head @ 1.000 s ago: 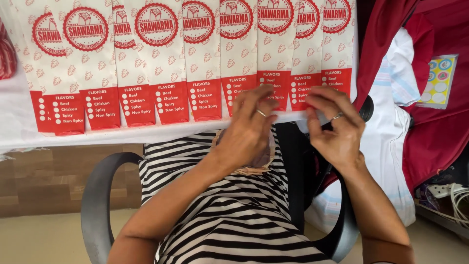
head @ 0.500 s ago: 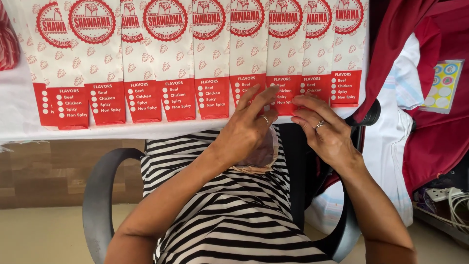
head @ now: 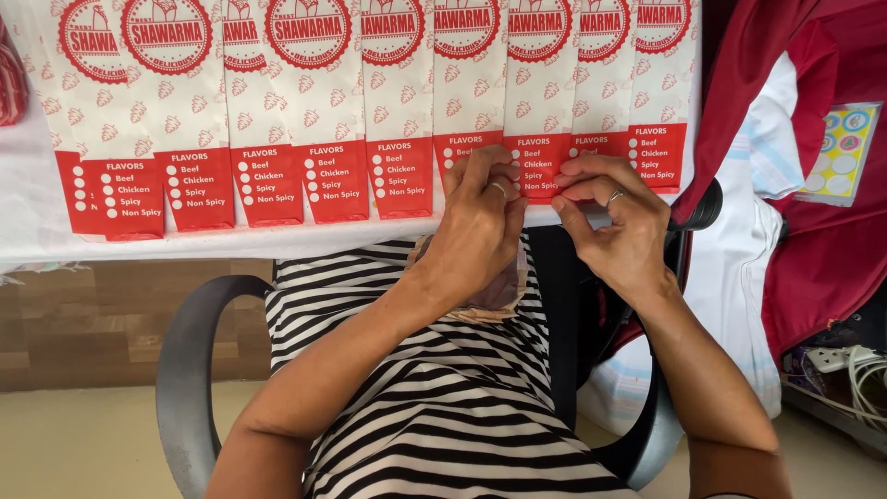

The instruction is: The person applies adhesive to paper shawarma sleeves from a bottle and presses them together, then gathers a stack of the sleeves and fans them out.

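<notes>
A row of overlapping white paper bags (head: 314, 111) with red round prints and red lower bands lies along a white table (head: 28, 203). My left hand (head: 480, 231) rests at the table's near edge, its fingertips pinching the red lower band of one paper bag (head: 540, 162) near the right end of the row. My right hand (head: 617, 231) is close beside it, thumb and fingers pinching the same band from the right. Each hand wears a ring. The fingers hide the bag's bottom edge.
I sit in a black chair with armrests (head: 189, 370) in a striped top; a brownish thing (head: 504, 296) lies in my lap. To the right hang a red cloth (head: 785, 185), a sheet of round stickers (head: 836, 152) and white fabric (head: 730, 277). Cables (head: 855, 370) lie low right.
Both hands have risen from just below the table's edge onto the red bands of the bags. The pale strip seen between them a second ago is out of sight.
</notes>
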